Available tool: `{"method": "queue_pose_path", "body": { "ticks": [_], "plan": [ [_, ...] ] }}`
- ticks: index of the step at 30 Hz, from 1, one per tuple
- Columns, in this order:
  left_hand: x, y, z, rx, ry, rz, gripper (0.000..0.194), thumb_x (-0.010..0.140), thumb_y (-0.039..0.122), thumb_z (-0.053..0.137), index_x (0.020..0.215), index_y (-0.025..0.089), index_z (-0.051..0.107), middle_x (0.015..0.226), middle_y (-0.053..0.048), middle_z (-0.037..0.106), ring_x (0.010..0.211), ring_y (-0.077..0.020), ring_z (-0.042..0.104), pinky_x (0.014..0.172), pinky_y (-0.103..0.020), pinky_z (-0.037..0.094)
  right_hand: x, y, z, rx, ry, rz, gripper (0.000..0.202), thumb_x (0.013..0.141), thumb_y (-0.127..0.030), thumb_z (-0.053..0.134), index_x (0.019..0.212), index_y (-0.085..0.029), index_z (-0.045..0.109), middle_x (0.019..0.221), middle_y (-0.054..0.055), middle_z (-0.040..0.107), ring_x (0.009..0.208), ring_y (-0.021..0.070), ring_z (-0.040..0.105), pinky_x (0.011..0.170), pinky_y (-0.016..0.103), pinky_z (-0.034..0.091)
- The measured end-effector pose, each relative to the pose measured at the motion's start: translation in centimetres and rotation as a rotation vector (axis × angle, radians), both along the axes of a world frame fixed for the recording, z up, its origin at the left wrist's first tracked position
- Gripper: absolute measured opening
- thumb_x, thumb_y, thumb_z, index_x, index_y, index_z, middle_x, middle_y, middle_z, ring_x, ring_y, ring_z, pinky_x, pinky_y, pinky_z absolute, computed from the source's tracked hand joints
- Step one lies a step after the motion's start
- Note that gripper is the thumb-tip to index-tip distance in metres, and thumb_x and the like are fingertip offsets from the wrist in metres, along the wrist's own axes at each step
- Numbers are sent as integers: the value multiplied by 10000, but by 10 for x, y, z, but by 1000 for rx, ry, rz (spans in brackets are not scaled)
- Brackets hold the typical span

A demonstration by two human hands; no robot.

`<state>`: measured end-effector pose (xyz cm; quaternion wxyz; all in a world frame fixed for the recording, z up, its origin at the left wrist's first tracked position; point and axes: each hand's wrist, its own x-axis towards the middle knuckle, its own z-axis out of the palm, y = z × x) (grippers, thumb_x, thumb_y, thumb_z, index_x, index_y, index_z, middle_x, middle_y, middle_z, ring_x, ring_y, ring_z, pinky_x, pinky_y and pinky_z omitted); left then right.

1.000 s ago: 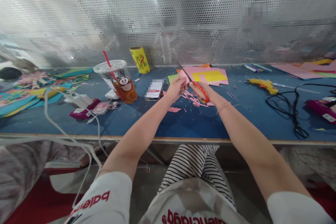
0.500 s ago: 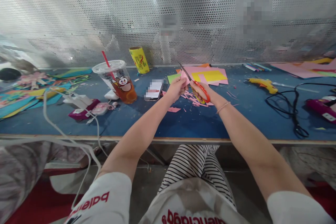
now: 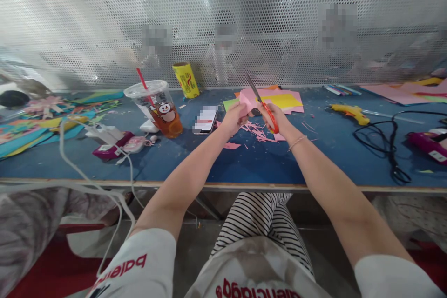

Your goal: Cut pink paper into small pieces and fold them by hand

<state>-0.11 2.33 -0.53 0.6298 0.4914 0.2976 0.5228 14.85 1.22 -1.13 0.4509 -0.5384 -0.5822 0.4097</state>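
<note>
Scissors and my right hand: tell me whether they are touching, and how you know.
Touching. The head view shows the right hand closed around the red handles of the scissors, blades pointing away.

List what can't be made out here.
All in the head view:
Phone screen: masked by pixelation.
Pink paper, lower part: behind the left hand.
Purple box, far right: cut off by the picture's edge.
Shapes behind the mesh: blurred by it, some pixelated.
</note>
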Motion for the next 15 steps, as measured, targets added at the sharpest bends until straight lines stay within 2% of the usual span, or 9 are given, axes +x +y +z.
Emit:
{"method": "queue_pose_path", "body": {
  "ticks": [3, 5, 7, 10, 15],
  "plan": [
    [2, 3, 0, -19, -88, 98, 67, 807, 215, 490, 835, 159, 513, 679, -37, 650, 555, -100, 577, 574, -221, 444, 4, 8, -5, 15, 16, -64, 433, 749, -628, 519, 722, -233, 344, 460, -64, 453, 304, 75, 350, 287, 204, 279],
    [2, 5, 0, -11, -144, 111, 85, 788, 228, 543, 826, 152, 536, 767, -47, 659, 663, -112, 607, 656, -241, 464, 6, 12, -8, 89, 43, -17, 435, 730, -616, 554, 757, -228, 358, 559, -37, 549, 326, 62, 369, 303, 202, 293],
    [1, 6, 0, -6, -168, 114, 77, 770, 221, 578, 788, 152, 550, 765, -31, 644, 666, -97, 590, 633, -219, 451, 7, 14, -10, 141, 83, 16, 462, 679, -592, 624, 789, -223, 368, 620, -30, 577, 354, 51, 370, 327, 199, 297],
    [0, 6, -1, -33, -177, 137, 73, 758, 216, 604, 758, 161, 556, 696, 4, 603, 592, -66, 542, 544, -180, 412, 6, 16, -12, 202, 133, 4, 513, 578, -525, 731, 795, -216, 384, 579, -69, 500, 398, 45, 357, 367, 190, 288],
    [2, 3, -1, -41, -211, 124, 129, 723, 177, 657, 683, 160, 536, 564, 48, 516, 491, -36, 491, 528, -168, 432, 1, 12, -9, 189, 223, 14, 545, 509, -473, 781, 786, -213, 390, 610, -63, 517, 410, 45, 362, 373, 203, 280]
  ]
}}
